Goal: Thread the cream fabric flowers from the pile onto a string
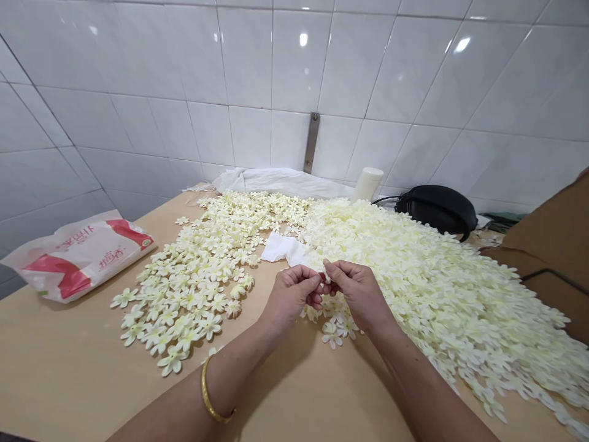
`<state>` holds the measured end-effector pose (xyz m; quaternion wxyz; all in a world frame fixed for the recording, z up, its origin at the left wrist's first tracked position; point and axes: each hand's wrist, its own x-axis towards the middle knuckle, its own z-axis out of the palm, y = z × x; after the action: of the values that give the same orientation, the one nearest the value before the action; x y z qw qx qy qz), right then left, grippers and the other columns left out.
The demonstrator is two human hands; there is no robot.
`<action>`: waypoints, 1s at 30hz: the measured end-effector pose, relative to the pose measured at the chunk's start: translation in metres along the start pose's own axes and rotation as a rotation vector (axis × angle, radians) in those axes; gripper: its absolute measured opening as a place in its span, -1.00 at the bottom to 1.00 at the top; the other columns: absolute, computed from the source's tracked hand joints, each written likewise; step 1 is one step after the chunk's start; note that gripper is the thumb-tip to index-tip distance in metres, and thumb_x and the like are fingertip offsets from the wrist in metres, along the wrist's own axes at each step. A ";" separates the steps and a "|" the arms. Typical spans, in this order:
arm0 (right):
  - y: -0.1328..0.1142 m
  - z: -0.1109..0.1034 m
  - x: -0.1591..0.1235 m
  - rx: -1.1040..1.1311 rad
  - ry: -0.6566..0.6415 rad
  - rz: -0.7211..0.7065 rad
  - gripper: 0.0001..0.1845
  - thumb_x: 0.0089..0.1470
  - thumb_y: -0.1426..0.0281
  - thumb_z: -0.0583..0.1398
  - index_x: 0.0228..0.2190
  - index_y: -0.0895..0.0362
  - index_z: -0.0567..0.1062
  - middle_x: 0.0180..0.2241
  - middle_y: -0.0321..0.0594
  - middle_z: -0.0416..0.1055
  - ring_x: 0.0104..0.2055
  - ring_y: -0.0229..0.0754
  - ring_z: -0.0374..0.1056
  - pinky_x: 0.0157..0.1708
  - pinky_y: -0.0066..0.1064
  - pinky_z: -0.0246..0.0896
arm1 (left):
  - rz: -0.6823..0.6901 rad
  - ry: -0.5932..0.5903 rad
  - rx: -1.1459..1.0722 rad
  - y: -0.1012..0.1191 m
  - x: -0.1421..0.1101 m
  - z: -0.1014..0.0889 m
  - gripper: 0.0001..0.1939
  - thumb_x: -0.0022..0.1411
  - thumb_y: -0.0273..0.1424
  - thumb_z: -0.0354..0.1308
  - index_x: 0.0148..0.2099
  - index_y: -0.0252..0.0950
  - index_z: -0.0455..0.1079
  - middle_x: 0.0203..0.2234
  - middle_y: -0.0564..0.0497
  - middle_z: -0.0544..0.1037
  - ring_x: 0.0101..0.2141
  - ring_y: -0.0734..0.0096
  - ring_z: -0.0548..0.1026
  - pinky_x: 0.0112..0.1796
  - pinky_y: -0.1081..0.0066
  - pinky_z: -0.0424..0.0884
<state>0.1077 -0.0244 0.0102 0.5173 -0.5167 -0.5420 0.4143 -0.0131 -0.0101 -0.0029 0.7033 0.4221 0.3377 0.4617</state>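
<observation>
My left hand (294, 293) and my right hand (356, 291) meet above the wooden table (69, 368), fingertips pinched together on a small cream fabric flower (324, 277) that is mostly hidden by the fingers. A gold bangle (209, 396) circles my left wrist. To the left lies a spread of single cream flowers (193, 288). To the right a big heap of the same flowers (437, 288) runs along the table. A few loose flowers (334, 331) lie just under my hands.
A red-and-white plastic bag (78, 255) lies at the table's left edge. White cloth (280, 181), a white cylinder (367, 183) and a black case (437, 209) sit by the tiled wall. A brown cardboard box (552, 245) stands at right. A white tissue (283, 248) lies between the flower piles.
</observation>
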 end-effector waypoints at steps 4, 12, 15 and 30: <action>-0.001 0.000 -0.001 -0.116 0.050 -0.053 -0.63 -0.03 0.18 0.10 -0.69 0.18 0.36 -0.71 -0.33 0.23 -0.62 -0.33 0.17 -0.59 -0.49 0.06 | 0.015 0.010 0.010 0.003 -0.002 0.003 -0.78 -0.15 -0.31 0.24 -0.51 -0.38 0.34 -0.66 0.03 0.44 -0.62 0.55 0.36 -0.55 0.50 0.33; -0.001 0.004 -0.004 -0.157 0.056 -0.070 -0.64 -0.04 0.20 0.10 -0.70 0.17 0.35 -0.71 -0.33 0.22 -0.62 -0.31 0.17 -0.59 -0.48 0.08 | 0.064 0.072 0.086 0.006 -0.005 0.006 -0.86 -0.12 -0.39 0.19 -0.58 -0.37 0.34 -0.72 0.07 0.41 -0.68 0.59 0.31 -0.59 0.53 0.29; 0.002 0.003 -0.001 0.002 0.000 0.023 -0.61 -0.05 0.17 0.10 -0.70 0.18 0.33 -0.72 -0.34 0.22 -0.64 -0.33 0.16 -0.59 -0.48 0.09 | 0.062 0.072 0.081 0.006 -0.005 0.006 -0.88 -0.13 -0.42 0.17 -0.59 -0.36 0.33 -0.73 0.08 0.39 -0.69 0.59 0.31 -0.59 0.53 0.29; -0.003 0.001 -0.004 -0.430 0.096 -0.472 -0.89 -0.03 0.42 0.13 -0.47 0.16 0.47 -0.45 -0.19 0.38 -0.39 -0.22 0.29 -0.36 -0.39 0.18 | 0.188 0.172 0.181 0.007 -0.004 0.001 -0.90 -0.10 -0.45 0.14 -0.60 -0.36 0.34 -0.75 0.11 0.34 -0.67 0.58 0.31 -0.58 0.54 0.30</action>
<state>0.1064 -0.0290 0.0129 0.5032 -0.4930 -0.6970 0.1340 -0.0161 -0.0125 0.0040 0.5844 0.4725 0.3959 0.5277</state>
